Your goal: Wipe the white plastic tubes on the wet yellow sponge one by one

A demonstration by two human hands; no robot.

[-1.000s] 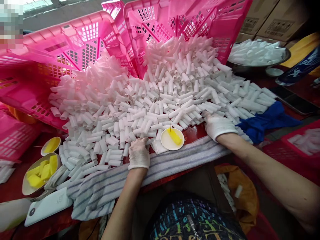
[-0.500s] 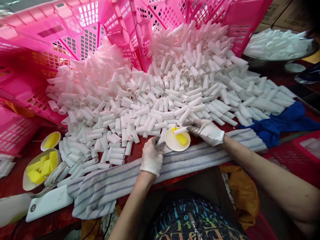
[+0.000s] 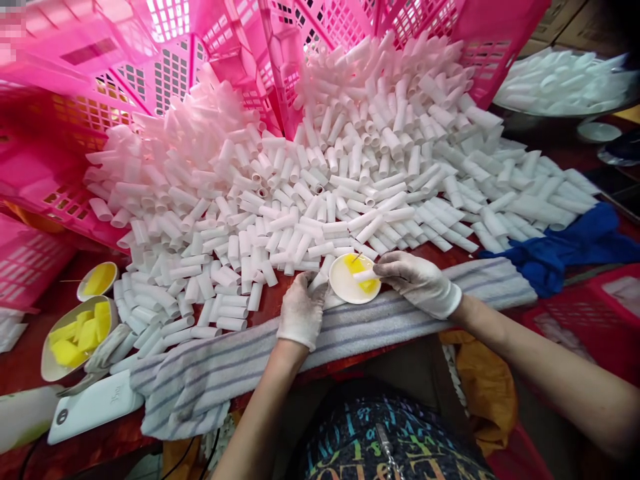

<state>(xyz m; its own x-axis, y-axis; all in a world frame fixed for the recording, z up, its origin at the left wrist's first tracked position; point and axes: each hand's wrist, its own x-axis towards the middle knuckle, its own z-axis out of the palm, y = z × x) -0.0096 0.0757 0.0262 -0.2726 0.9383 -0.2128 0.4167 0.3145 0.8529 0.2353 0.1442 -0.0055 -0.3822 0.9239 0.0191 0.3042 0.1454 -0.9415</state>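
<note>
In its white glove, my right hand [image 3: 423, 283] is closed on a short white tube [image 3: 364, 275]. The tube's free end lies across a yellow block [image 3: 371, 286], probably sponge, on a small white dish [image 3: 345, 287]. A thin stick [image 3: 357, 258] stands up at a slant from that block. My left hand [image 3: 301, 310], also gloved, is at the dish's left side with its fingers closed round another white tube [image 3: 320, 281]. Beyond both hands spreads a big heap of loose white tubes [image 3: 330, 207].
Pink perforated baskets [image 3: 280, 60] lie tipped behind the heap. A striped towel [image 3: 360, 330] runs along the table's front edge. At left are a bowl of yellow blocks [image 3: 51, 370] and a pale blue device [image 3: 95, 407]. Rightward lie a blue cloth [image 3: 585, 243] and a full basin [image 3: 565, 83].
My right hand has brought its tube a little lower over the yellow block, and the stick now leans more. My left hand stays by the dish. The view has shifted slightly.
</note>
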